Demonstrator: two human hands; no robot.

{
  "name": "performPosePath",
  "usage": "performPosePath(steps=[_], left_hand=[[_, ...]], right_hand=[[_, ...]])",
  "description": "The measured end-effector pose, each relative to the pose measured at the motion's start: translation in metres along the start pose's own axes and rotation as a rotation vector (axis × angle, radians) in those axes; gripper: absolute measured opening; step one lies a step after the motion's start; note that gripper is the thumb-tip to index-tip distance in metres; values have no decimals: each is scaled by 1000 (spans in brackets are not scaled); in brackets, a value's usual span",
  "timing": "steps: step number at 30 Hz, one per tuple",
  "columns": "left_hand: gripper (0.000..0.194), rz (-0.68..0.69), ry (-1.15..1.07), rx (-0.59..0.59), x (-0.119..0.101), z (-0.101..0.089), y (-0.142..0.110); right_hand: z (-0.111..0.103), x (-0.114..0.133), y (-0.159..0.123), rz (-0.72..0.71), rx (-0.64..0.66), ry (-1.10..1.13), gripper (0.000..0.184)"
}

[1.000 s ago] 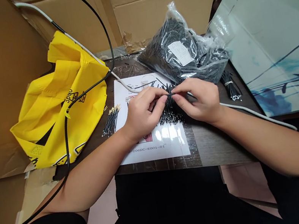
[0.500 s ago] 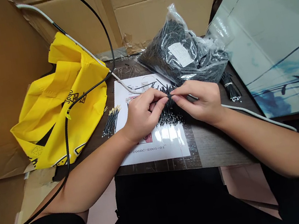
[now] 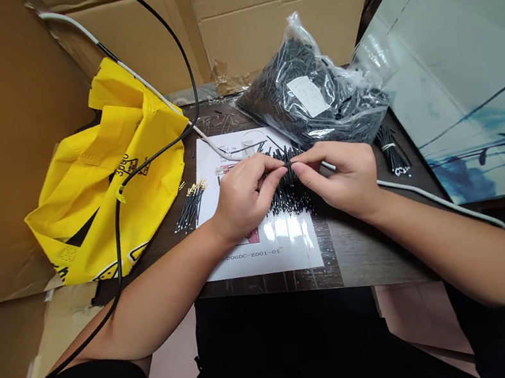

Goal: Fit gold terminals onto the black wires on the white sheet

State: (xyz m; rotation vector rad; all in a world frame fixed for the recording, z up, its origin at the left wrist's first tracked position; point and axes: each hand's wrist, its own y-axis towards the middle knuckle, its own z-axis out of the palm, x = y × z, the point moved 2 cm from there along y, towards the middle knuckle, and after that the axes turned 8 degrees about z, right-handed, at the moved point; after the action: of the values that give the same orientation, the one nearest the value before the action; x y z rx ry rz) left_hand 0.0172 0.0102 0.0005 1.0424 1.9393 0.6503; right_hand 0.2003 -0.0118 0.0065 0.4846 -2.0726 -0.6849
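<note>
My left hand [image 3: 243, 196] and my right hand [image 3: 344, 177] meet over a white printed sheet [image 3: 286, 242] on a small dark wooden table [image 3: 366, 253]. Both pinch the same thin black wire piece [image 3: 288, 164] between thumb and fingers, fingertips almost touching. Under the hands lies a loose pile of short black wires [image 3: 289, 199]. A small bunch of black wires with gold tips [image 3: 191, 205] lies to the left of my left hand.
A clear plastic bag full of black pieces [image 3: 309, 97] sits at the table's back. A tied black wire bundle [image 3: 391, 150] lies right of it. A yellow bag [image 3: 109, 181] rests at left. Black and white cables [image 3: 158, 95] cross the table. Cardboard walls surround it; a printed panel [image 3: 464, 60] leans at right.
The view has shifted slightly down. Both hands stay pinched together on the wire, fingertips working closer together.
</note>
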Motion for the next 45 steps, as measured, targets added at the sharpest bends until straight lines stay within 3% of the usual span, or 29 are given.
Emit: performPosePath(steps=[4, 7, 11, 14, 17, 23, 29, 34, 37, 39, 42, 45], left_hand=[[10, -43, -50, 6, -2, 0, 0], [16, -53, -41, -26, -5, -5, 2], [35, -78, -79, -71, -6, -15, 5], [39, -135, -69, -73, -3, -17, 6], [41, -173, -37, -97, 0, -18, 6], [44, -164, -64, -139, 1, -18, 5], [44, -238, -192, -102, 1, -16, 1], [44, -160, -196, 17, -1, -16, -5], [44, 1, -166, 144, -7, -10, -8], [43, 209, -97, 222, -16, -4, -10], [44, 521, -43, 287, -36, 5, -14], [46, 659, -61, 320, -52, 9, -18]], right_hand=[[4, 4, -1, 116, -13, 92, 6], [0, 2, 8, 246, 51, 208, 9], [-18, -7, 39, 427, 340, 256, 13], [-31, -14, 65, 597, 618, 193, 12], [-31, -17, 84, 668, 784, 94, 13], [3, -20, 95, 591, 991, -180, 12], [20, -15, 96, 505, 896, -392, 12], [16, -13, 98, 451, 797, -511, 28], [17, -6, 99, 374, 735, -472, 28], [24, 4, 98, 253, 727, -430, 24], [46, 23, 96, -17, 752, -441, 19], [80, 45, 93, -255, 827, -456, 20]])
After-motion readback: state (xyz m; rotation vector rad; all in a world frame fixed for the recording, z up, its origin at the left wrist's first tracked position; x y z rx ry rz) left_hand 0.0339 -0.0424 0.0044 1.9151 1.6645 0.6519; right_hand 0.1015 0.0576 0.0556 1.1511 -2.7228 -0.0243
